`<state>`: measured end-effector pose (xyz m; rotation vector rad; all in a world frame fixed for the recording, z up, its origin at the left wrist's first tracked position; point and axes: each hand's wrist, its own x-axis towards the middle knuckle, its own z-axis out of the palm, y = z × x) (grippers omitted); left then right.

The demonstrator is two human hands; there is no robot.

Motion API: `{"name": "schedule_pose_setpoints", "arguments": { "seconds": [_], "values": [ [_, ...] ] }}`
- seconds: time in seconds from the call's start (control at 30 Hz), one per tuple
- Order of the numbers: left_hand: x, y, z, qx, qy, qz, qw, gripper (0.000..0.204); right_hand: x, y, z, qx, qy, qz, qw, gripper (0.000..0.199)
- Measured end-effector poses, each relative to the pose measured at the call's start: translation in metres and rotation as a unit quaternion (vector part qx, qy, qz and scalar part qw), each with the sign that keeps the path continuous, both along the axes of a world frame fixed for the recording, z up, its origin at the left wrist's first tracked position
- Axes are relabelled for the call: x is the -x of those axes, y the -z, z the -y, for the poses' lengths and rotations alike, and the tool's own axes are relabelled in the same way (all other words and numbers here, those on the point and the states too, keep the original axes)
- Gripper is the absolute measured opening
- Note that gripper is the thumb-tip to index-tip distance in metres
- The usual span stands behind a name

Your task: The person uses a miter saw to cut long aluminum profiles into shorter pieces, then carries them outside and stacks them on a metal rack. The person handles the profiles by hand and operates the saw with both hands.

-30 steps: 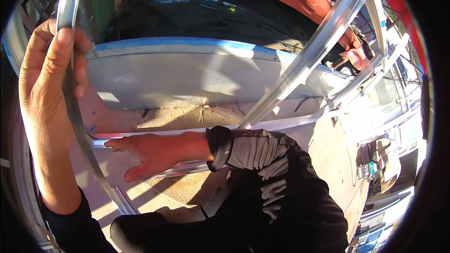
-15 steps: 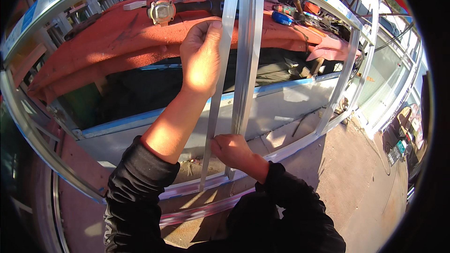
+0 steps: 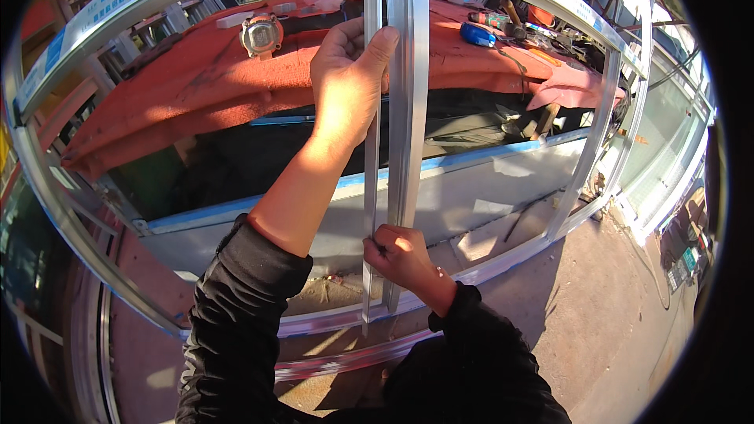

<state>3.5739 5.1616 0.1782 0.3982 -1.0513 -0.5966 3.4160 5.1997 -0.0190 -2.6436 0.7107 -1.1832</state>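
My left hand [image 3: 345, 82] is raised and grips a thin silver metal strip [image 3: 371, 157] that stands upright. My right hand [image 3: 400, 255] holds the same strip lower down, fingers pinched on it. Right beside the strip runs a wider aluminium upright [image 3: 412, 94] of a large window frame [image 3: 585, 165]. The strip's lower end reaches the frame's bottom rail [image 3: 330, 320]. Both arms wear black sleeves.
Behind the frame stands a bench draped in red cloth [image 3: 181, 94] with a round metal tool [image 3: 261, 34], a blue tool [image 3: 477, 34] and other tools on it. More frames lean at the right [image 3: 667, 157]. Concrete floor [image 3: 613, 322] lies below right.
The view swung from a tilted frame to the upright one. Both hands came onto the thin strip next to the upright, the left rising a little higher since half a second ago.
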Motion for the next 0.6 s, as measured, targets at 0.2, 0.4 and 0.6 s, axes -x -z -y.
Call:
{"name": "schedule_pose_setpoints", "arguments": {
  "seconds": [0.2, 0.4, 0.6],
  "values": [
    [0.011, 0.009, 0.011, -0.088, -0.054, 0.089, 0.991, 0.047, 0.011, -0.002, 0.004, -0.030, 0.151, -0.088, 0.984, 0.029],
    [0.010, 0.010, 0.021, -0.108, -0.043, 0.083, 0.990, 0.039, 0.016, -0.006, 0.013, 0.029, 0.137, -0.089, 0.986, 0.028],
    [0.008, 0.007, 0.020, -0.113, -0.028, 0.048, 0.992, 0.037, 0.015, -0.013, 0.013, -0.021, 0.147, -0.094, 0.984, 0.027]
  ]
}}
